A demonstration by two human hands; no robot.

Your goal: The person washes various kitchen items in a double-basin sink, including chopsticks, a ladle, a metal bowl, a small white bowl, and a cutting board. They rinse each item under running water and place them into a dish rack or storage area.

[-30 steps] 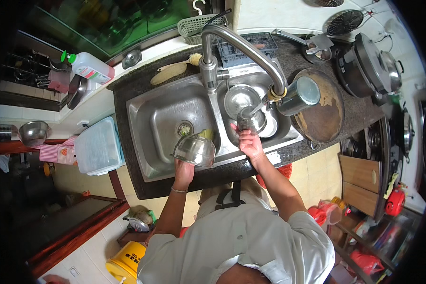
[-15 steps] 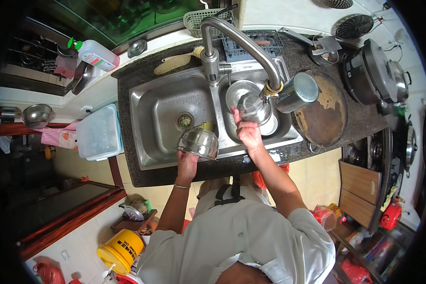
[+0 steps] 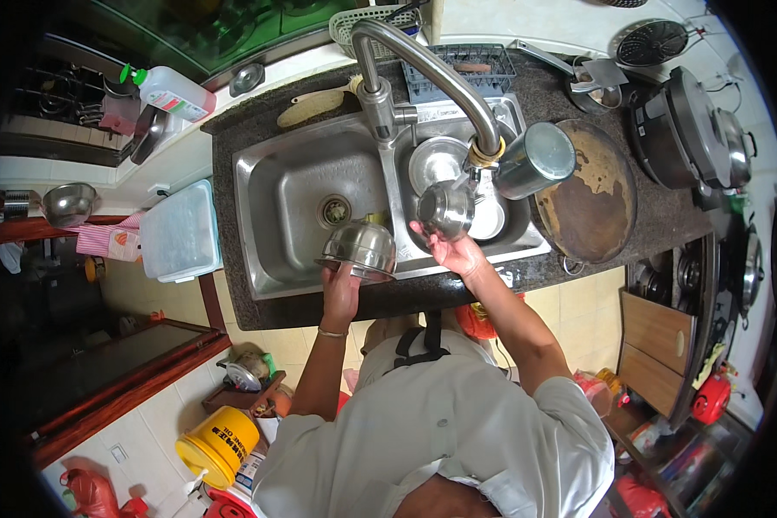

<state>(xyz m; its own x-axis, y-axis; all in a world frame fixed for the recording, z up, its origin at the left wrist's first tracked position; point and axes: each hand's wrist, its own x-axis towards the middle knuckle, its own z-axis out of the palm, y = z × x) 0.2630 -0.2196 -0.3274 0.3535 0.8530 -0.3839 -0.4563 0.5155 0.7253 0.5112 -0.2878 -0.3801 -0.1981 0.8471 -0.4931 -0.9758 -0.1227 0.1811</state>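
My left hand (image 3: 341, 292) grips a shiny steel bowl (image 3: 363, 248), tilted with its outside up, over the front edge of the sink near the divider. In my right hand (image 3: 456, 253) is a smaller steel bowl (image 3: 445, 211), tipped on its side just below the tap spout (image 3: 485, 155). Under it, in the right basin, lie a round metal dish (image 3: 439, 162) and a white bowl (image 3: 489, 217), the latter partly hidden. The left basin (image 3: 289, 194) has food scraps in its drain (image 3: 336, 211).
A steel canister (image 3: 535, 161) stands at the right basin's edge, beside a large round stained board (image 3: 585, 203). Farther right is a dark cooker (image 3: 672, 129). Behind the sink are a grey rack (image 3: 459, 76) and a pale loofah-like scrubber (image 3: 311, 109). A lidded plastic box (image 3: 180, 231) stands at left.
My right hand has drawn the small bowl slightly left and turned it, so its side now shows. My left hand's bowl has tilted a little, staying in about the same place.
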